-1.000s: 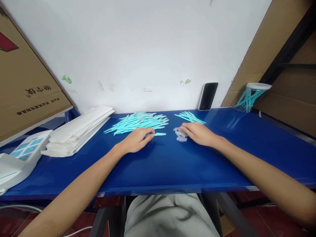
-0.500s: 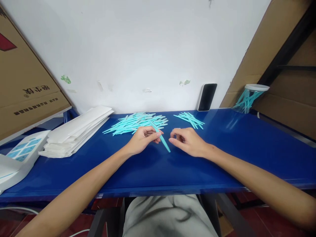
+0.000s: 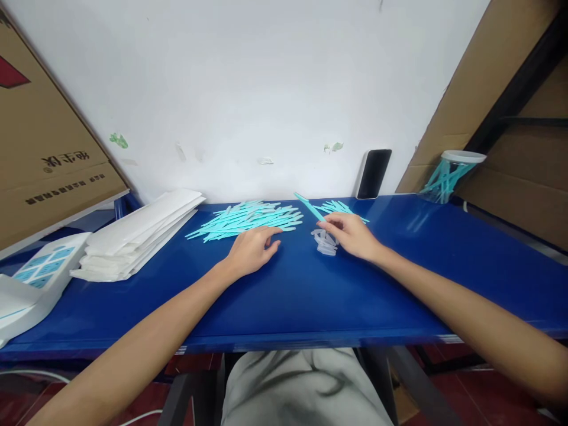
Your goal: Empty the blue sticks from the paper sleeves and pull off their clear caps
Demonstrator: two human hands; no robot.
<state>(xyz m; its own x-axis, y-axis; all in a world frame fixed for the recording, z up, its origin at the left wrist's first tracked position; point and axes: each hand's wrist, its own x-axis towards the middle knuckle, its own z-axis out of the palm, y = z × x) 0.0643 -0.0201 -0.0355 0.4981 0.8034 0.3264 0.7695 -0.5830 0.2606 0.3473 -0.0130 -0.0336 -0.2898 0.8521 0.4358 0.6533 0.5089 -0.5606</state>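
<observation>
My right hand (image 3: 350,234) pinches one end of a slim turquoise eyebrow razor (image 3: 309,206), which slants up and to the left above the table. Just below that hand, a small heap of clear plastic caps (image 3: 325,242) lies on the blue surface. Behind my fingers is a smaller pile of turquoise razors (image 3: 336,207), partly covered by the hand. My left hand (image 3: 254,248) is at the near right edge of the large razor pile (image 3: 244,220). Its thumb and index finger are apart, and the index fingertip reaches a razor's end.
White paper sleeves (image 3: 137,236) are stacked at the left, beside a white device with blue labels (image 3: 47,266). A phone (image 3: 374,173) leans on the wall. At the back right stands a clear container with a white rim (image 3: 464,157) holding turquoise sticks. Cardboard (image 3: 48,136) flanks the blue table (image 3: 284,307).
The razor from my left hand is no longer there; my right hand now holds one farther back and right. My left hand has opened beside the large pile. The clear caps have come into view.
</observation>
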